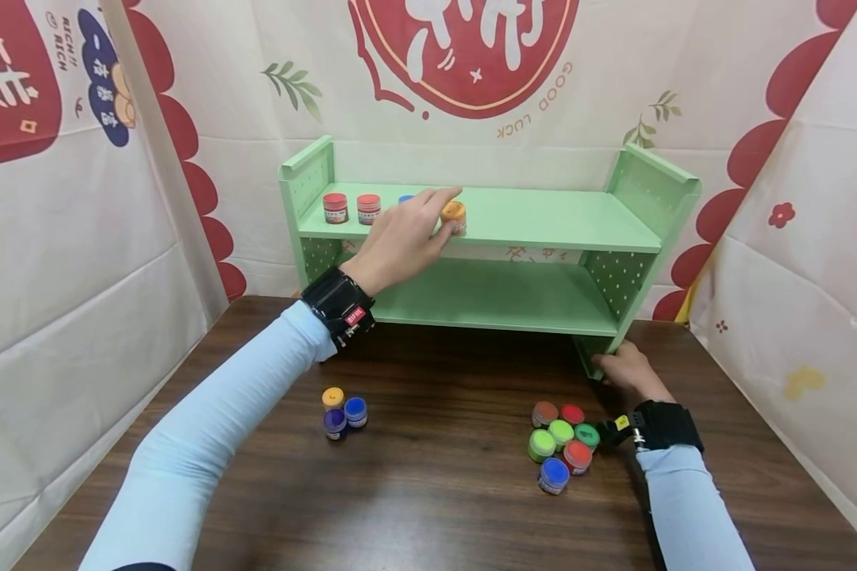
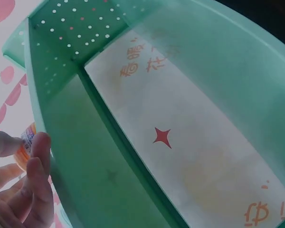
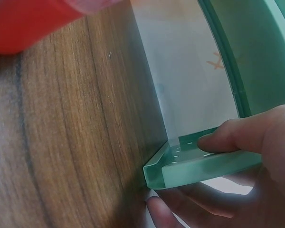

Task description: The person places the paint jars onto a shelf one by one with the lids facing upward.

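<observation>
My left hand (image 1: pixel 405 242) pinches a small paint jar with a yellow-orange lid (image 1: pixel 455 212) at the front edge of the top board of a green two-tier shelf (image 1: pixel 543 214). In the left wrist view the same jar (image 2: pixel 26 146) is partly hidden by fingers. Two red-lidded jars (image 1: pixel 336 208) stand at the left end of that board, and a blue-lidded jar (image 1: pixel 405 198) is mostly covered by my left hand. Low on the right, my right hand (image 1: pixel 634 374) grips the shelf's right leg (image 3: pixel 206 168), thumb on the inner side and fingers outside.
On the dark wooden table (image 1: pixel 428 476), a yellow-lidded jar (image 1: pixel 333 397), a purple one (image 1: pixel 335 425) and a blue one (image 1: pixel 355 412) cluster at left. Several jars, including a light green one (image 1: pixel 541 445), stand near my right wrist. Printed cloth (image 1: pixel 471 162) hangs behind and at both sides.
</observation>
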The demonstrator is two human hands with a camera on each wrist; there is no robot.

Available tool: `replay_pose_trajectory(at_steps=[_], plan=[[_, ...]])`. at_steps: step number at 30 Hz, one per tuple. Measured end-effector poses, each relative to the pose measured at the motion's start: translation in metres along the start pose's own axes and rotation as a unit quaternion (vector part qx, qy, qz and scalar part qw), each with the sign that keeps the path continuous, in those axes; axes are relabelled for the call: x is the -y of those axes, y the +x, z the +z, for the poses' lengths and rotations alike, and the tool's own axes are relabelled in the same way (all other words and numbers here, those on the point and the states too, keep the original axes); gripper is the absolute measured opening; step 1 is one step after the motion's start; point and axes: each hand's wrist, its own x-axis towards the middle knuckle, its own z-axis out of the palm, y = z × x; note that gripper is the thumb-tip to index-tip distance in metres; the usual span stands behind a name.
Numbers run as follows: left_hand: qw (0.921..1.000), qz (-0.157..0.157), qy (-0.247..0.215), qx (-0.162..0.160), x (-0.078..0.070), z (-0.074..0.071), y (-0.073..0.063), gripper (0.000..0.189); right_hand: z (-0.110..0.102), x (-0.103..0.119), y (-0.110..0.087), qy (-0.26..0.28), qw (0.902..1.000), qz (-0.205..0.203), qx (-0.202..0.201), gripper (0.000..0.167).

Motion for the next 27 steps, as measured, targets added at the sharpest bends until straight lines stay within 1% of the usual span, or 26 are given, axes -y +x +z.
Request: replay_pose_trajectory(at_steps=[8,11,15,20,24,27], plan=[[0.9998,-0.006,-0.003,0.016,0.005,0.002,0.011,0.049,0.000,0.000,0.001,0.001,1.0000,-0.001,-0.002,0.033],[0.9998,-0.009,0.000,0.020,0.006,0.004,0.014,0.045,0.001,0.000,0.001,0.003,1.0000,0.003,-0.003,0.032],[0.9995,-0.009,0.019,0.025,0.008,0.006,0.016,0.036,0.002,0.000,0.000,0.004,1.0000,0.003,-0.001,0.034],[0.9991,-0.002,0.039,0.019,0.010,0.009,0.016,0.030,0.001,0.001,0.001,0.005,1.0000,0.002,-0.003,0.037],[0.9991,-0.003,0.040,0.014,0.011,0.011,0.017,0.029,0.001,0.002,0.002,0.002,1.0000,0.003,-0.003,0.039],[0.9993,-0.008,0.034,0.012,0.012,0.012,0.016,0.031,0.001,0.003,0.002,-0.003,1.0000,0.006,-0.001,0.041]])
